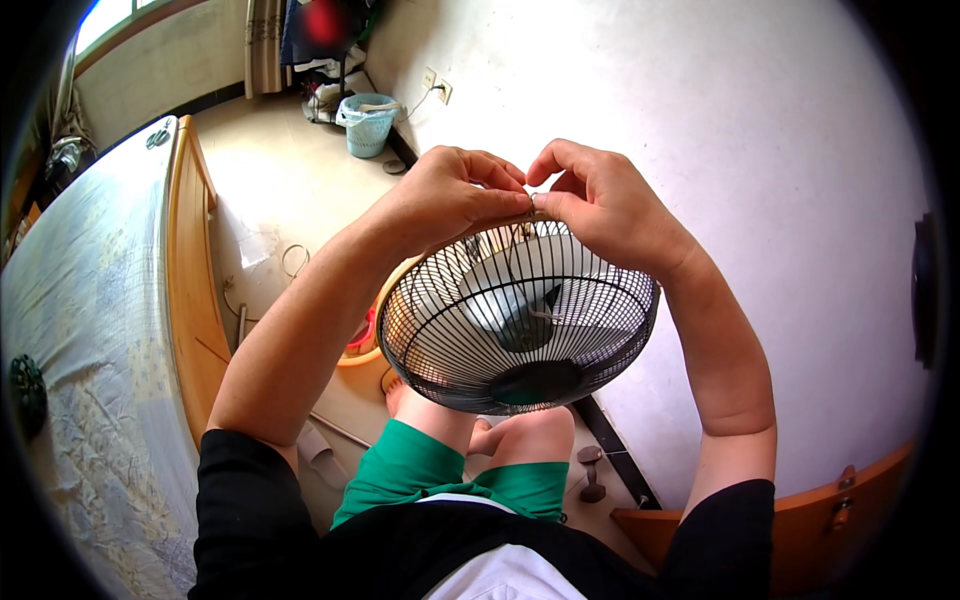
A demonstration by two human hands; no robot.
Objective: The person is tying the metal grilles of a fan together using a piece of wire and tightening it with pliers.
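Note:
A round fan with a black wire guard [540, 382] stands in front of me, its face tilted upward and pale grey blades [497, 292] showing through the wires. At the guard's far top rim, my left hand [447, 197] is closed, its thumb and fingertips pinched together. My right hand [608, 205] meets it there, also closed, with thumb and forefinger gripping the same part of the rim. A tiny metallic bit shows between the two thumbs, too small to make out. The fan's stand is hidden behind the guard.
To the left is a bed [95, 330] with a wooden side [190, 290]. A light blue basket [367, 128] sits by the far wall under a socket [443, 92]. An orange basin [362, 357] is behind the fan; a dumbbell [591, 473] lies near my right leg.

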